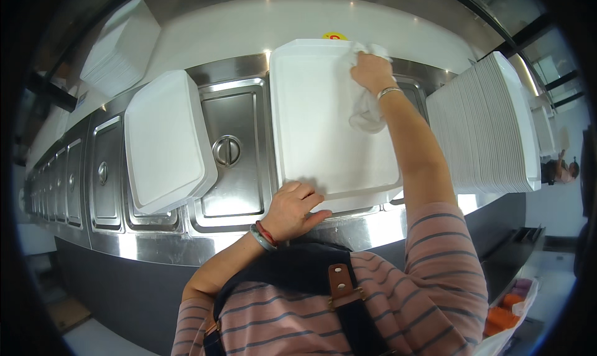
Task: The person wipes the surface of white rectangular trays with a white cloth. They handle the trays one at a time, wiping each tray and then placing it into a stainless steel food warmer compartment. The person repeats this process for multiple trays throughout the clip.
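Observation:
A large white rectangular tray (322,118) lies on top of other trays over the steel counter, directly before me. At its far right corner my right hand (373,71) is closed on a white cloth (368,115), which hangs down over the tray's right part. My left hand (298,204) rests at the near left edge of the tray, its thumb and fingers apart, holding nothing that I can see. Whether its fingertips press on the rim cannot be told.
Left of the tray are a steel pan lid (233,108) with a recessed handle and a low stack of white trays (163,141). Tall tray stacks stand at right (480,127) and far left (123,48). Another person (562,169) is at the far right.

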A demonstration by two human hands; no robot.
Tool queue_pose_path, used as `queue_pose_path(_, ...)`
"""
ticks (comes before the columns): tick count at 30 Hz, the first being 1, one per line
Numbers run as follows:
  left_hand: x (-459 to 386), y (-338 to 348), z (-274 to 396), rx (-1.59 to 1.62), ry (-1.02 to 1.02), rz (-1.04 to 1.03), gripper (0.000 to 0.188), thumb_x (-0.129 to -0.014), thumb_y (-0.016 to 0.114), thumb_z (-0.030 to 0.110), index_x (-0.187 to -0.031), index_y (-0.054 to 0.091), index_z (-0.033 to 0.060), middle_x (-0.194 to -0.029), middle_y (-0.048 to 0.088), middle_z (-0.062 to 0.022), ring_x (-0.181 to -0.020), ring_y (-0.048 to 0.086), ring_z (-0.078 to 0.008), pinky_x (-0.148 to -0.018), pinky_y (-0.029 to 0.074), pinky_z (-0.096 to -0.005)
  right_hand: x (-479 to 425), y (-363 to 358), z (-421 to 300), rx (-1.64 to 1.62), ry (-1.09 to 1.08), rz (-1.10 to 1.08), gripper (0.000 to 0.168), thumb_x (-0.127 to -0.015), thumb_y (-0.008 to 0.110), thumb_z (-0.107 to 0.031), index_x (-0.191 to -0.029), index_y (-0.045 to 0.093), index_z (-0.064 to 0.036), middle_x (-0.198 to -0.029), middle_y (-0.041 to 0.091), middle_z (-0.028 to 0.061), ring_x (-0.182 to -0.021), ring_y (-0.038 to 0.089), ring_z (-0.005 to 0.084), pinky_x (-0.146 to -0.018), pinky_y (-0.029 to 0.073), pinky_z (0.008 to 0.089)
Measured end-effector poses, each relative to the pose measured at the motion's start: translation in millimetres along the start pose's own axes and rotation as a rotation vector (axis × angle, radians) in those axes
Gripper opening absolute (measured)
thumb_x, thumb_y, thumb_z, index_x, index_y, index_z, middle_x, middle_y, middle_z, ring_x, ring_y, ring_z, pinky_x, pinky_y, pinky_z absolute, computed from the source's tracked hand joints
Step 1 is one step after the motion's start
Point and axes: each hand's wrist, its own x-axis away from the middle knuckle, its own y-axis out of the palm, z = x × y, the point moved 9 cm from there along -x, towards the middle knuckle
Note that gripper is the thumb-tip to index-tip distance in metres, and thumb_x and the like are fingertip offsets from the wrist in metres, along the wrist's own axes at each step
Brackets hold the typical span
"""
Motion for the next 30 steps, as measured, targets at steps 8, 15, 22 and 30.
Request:
queue_pose_path(8, 29, -18, -39, 0.155, -0.242, 0.166, 0.068, -0.088, 0.066, 0.03, -0.142, 0.038, 0.0003, -0.149, 0.027, -0.0267, -0.14, 0.026, -0.0431, -0.115, 0.024, -0.0459, 180, -4, 4, -0.091, -0.177, -0.846, 0.044, -0.08, 0.06, -0.034, -0.106, 0.064, 0.001, -0.102, 0.068, 0.0247, -0.097, 0.065, 0.0373, -0.087, 0.05, 0.0434)
queue_pose_path(15, 42, -4, -71, 0.394, -0.421, 0.119, 0.073, -0.099, 0.045, 0.043, -0.151, 0.021, -0.0029, -0.156, 0.02, -0.0256, -0.145, 0.022, -0.037, -0.117, 0.021, -0.0436, 232, -39, -137, -0.68, -0.354, -0.786, 0.04, -0.072, 0.063, -0.033, -0.09, 0.065, 0.003, -0.075, 0.063, 0.0237, -0.071, 0.061, 0.0357, -0.067, 0.046, 0.0456)
queue_pose_path(22, 47, -69, -105, 0.452, -0.576, 0.422, 0.049, -0.105, 0.035, 0.043, -0.124, 0.058, 0.0031, -0.129, 0.059, -0.0109, -0.121, 0.053, -0.0203, -0.101, 0.041, -0.0371, 261, -52, -131, -0.494, -0.38, -0.684, 0.045, -0.073, 0.062, -0.038, -0.098, 0.064, -0.001, -0.094, 0.068, 0.0209, -0.088, 0.067, 0.0352, -0.076, 0.051, 0.0443)
queue_pose_path(30, -43, 66, 52, -0.274, 0.029, -0.386, 0.034, -0.085, 0.069, 0.034, -0.098, 0.066, 0.003, -0.095, 0.064, -0.0132, -0.091, 0.063, -0.0308, -0.077, 0.052, -0.0385, 329, -122, 93, -1.229, 0.271, -0.096, 0.036, -0.074, 0.065, -0.02, -0.103, 0.062, 0.002, -0.09, 0.069, 0.0109, -0.083, 0.067, 0.0258, -0.075, 0.053, 0.038)
